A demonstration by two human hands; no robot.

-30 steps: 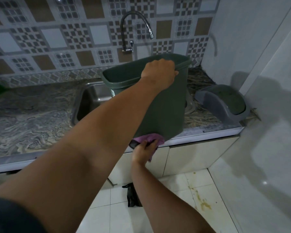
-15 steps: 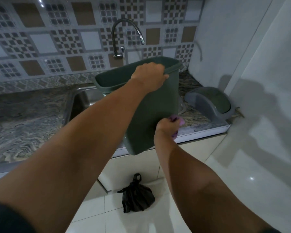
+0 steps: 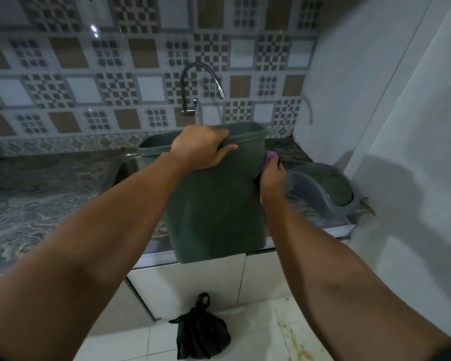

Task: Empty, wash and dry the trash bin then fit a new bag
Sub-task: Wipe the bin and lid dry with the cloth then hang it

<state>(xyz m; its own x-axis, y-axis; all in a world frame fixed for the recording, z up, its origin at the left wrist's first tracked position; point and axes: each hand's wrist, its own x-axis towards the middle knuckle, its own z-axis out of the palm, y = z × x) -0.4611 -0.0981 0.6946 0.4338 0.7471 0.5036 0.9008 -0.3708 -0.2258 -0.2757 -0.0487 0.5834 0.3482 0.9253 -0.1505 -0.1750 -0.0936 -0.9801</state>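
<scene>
Left hand (image 3: 202, 147) grips the near rim of the dark green rectangular plastic trash bin (image 3: 216, 204), fingers curled over the edge, thumb on the outer wall. Right hand (image 3: 272, 175) is closed around a small purple cloth (image 3: 271, 158), pressing it against the bin's right side wall just below the rim. Bin is upright, tilted slightly, its base at the front edge of the marbled grey stone desk (image 3: 50, 194) and overhanging it; cannot tell whether the base rests on the desk or is lifted. Bin's open top sits in front of the steel sink (image 3: 126, 168), which is mostly hidden behind the left forearm. Curved chrome gooseneck tap (image 3: 201, 87) rises from the patterned tile wall behind the bin. Grey domed swing lid with green flap (image 3: 323, 191) lies on the desk to the right of the bin, near the right hand, by the white wall. Tied black plastic bag (image 3: 202, 332) sits on the white tiled floor below, in front of the white cabinet fronts (image 3: 206, 280).
</scene>
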